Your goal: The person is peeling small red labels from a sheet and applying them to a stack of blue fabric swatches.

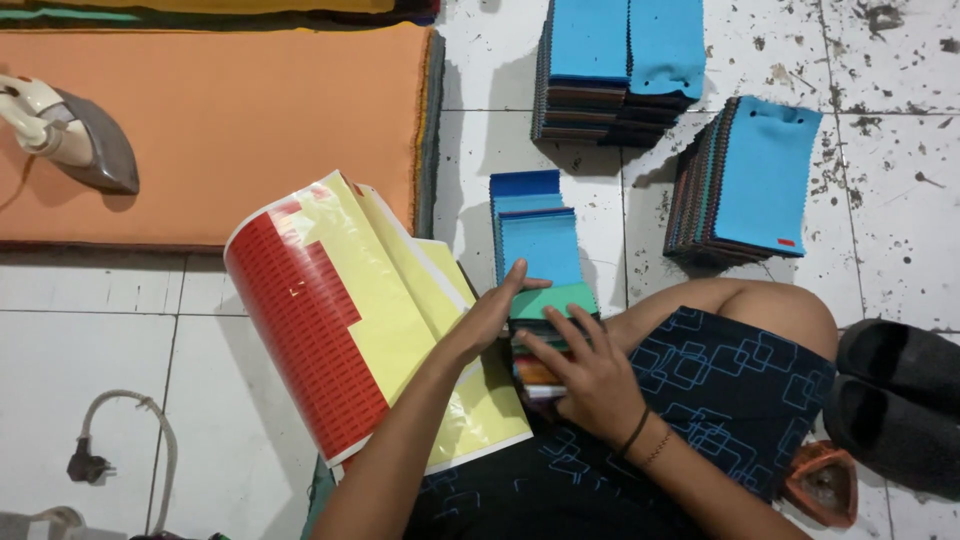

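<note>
My left hand rests on the left edge of a stack of fabric swatches, its fingers touching the blue and green top pieces. Over the near end of the same stack lies my right hand, fingers spread across the green swatch and the coloured edges below. A curled sheet of red stickers on yellow backing lies beside my left forearm.
Two more swatch stacks with blue tops stand farther off and to the right. An orange padded cloth carries an iron. A plug and cord lie at the left, dark slippers at the right.
</note>
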